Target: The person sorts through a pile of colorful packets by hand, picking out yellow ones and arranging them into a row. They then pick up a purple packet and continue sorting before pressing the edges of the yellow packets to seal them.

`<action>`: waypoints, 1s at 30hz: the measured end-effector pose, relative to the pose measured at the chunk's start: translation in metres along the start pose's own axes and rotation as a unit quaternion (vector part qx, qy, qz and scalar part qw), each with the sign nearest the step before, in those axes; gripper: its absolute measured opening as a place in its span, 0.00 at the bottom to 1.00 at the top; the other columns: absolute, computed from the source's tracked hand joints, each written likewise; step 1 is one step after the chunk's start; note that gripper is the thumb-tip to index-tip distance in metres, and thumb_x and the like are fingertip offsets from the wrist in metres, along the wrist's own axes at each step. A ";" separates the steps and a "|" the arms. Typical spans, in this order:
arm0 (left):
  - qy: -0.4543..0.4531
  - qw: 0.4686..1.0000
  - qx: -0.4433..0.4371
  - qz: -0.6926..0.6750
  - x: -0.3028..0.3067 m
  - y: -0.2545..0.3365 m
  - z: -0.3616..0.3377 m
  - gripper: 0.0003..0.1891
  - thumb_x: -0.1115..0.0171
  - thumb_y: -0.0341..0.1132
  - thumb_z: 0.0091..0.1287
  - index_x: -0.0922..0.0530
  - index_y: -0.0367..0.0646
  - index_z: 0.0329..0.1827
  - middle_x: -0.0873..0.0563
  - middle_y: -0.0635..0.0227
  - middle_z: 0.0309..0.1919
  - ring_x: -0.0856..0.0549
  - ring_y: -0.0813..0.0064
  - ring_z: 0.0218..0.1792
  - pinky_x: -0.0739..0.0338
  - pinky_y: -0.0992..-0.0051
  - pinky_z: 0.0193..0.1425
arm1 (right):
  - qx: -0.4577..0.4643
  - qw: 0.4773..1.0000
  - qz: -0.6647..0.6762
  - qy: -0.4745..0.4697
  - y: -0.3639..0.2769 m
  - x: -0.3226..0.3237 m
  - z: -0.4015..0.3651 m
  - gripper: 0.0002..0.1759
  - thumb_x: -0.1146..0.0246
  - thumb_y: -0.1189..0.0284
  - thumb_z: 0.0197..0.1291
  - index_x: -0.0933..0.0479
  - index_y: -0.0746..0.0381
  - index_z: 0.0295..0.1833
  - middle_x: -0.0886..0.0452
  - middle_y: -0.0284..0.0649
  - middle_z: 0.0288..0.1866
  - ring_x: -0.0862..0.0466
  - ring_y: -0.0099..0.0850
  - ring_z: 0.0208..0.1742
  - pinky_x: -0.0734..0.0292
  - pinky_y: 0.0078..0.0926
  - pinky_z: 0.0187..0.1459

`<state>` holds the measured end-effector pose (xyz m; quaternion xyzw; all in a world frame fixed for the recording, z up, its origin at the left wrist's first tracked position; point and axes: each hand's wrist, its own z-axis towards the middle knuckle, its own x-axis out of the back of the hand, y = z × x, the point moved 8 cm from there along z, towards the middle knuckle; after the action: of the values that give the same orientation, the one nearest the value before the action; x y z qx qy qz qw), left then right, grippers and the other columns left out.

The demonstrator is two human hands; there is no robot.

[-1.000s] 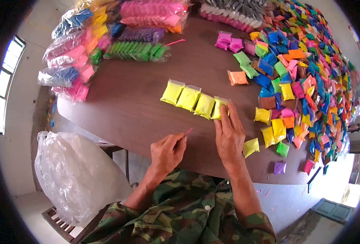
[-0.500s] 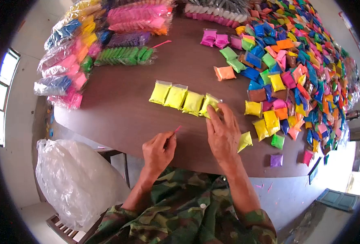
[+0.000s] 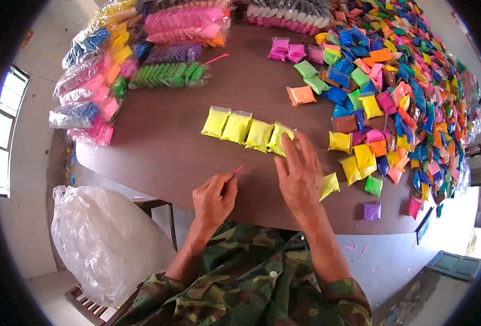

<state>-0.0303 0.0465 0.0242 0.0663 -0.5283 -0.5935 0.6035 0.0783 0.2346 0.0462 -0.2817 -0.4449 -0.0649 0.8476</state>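
Note:
A row of yellow packets (image 3: 236, 127) in small clear bags lies on the brown table, side by side. My right hand (image 3: 301, 176) rests at the row's right end, its fingers apart and fingertips on the last yellow packet (image 3: 278, 138). Another yellow packet (image 3: 329, 186) lies beside that hand, partly hidden behind it. Nearer the table's front edge, my left hand (image 3: 215, 198) is closed in a pinch on a thin pink strip (image 3: 240, 169), whose tip sticks out above the fingers.
A large heap of small coloured packets (image 3: 382, 81) covers the right side. Long clear bags of packets, including green ones (image 3: 170, 75), are stacked at the back left. An orange packet (image 3: 301, 95) lies near the heap. A big clear plastic bag (image 3: 107, 244) stands at the lower left.
The right hand's fingers have lifted and spread slightly at the end packet, which now lines up more closely with the row. My left hand keeps its pinch on the pink strip.

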 end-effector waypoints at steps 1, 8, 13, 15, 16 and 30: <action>0.000 1.000 0.001 -0.001 0.000 0.000 0.000 0.04 0.26 0.24 0.69 0.13 0.41 0.43 0.10 0.57 0.32 0.09 0.58 0.29 0.17 0.66 0.32 | -0.005 1.000 0.007 -0.001 0.001 0.002 -0.002 0.29 0.25 0.69 0.65 0.19 0.56 0.72 0.22 0.46 0.74 0.17 0.48 0.68 0.20 0.48 0.66; 0.003 1.000 -0.010 0.003 0.000 -0.001 0.000 0.04 0.25 0.25 0.69 0.13 0.40 0.44 0.09 0.56 0.33 0.09 0.57 0.30 0.16 0.65 0.34 | -0.047 0.993 -0.104 0.003 0.029 0.069 -0.053 0.30 0.23 0.65 0.63 0.18 0.58 0.70 0.22 0.45 0.75 0.20 0.48 0.73 0.26 0.52 0.71; -0.013 1.000 0.015 -0.004 -0.002 -0.003 0.000 0.05 0.24 0.26 0.70 0.10 0.40 0.46 0.08 0.56 0.32 0.07 0.65 0.30 0.16 0.70 0.35 | -0.087 0.987 -0.129 -0.048 0.040 0.067 -0.090 0.29 0.23 0.65 0.63 0.17 0.59 0.69 0.22 0.47 0.75 0.22 0.51 0.76 0.28 0.52 0.73; -0.010 1.000 -0.001 0.003 -0.002 -0.001 0.000 0.05 0.24 0.27 0.70 0.10 0.40 0.46 0.08 0.57 0.32 0.08 0.65 0.29 0.16 0.70 0.34 | -0.091 0.988 -0.118 -0.044 0.042 0.062 -0.095 0.28 0.23 0.67 0.64 0.17 0.60 0.69 0.23 0.47 0.76 0.23 0.52 0.77 0.28 0.52 0.74; -0.008 1.000 -0.008 0.007 -0.002 0.000 0.000 0.05 0.24 0.27 0.71 0.10 0.40 0.46 0.08 0.57 0.32 0.08 0.66 0.29 0.16 0.70 0.34 | -0.092 0.989 -0.110 -0.039 0.045 0.059 -0.097 0.27 0.24 0.67 0.65 0.17 0.60 0.69 0.23 0.47 0.76 0.24 0.52 0.78 0.28 0.52 0.75; -0.004 1.000 -0.023 0.011 -0.002 0.004 0.002 0.05 0.25 0.26 0.69 0.14 0.42 0.44 0.11 0.58 0.30 0.11 0.57 0.27 0.18 0.65 0.31 | -0.038 0.996 -0.056 -0.052 0.052 0.063 -0.115 0.21 0.35 0.78 0.72 0.19 0.66 0.69 0.20 0.50 0.76 0.23 0.54 0.78 0.29 0.53 0.78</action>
<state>-0.0286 0.0502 0.0274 0.0444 -0.5175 -0.5993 0.6092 0.2168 0.2250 0.0233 -0.2909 -0.5010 -0.1144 0.8070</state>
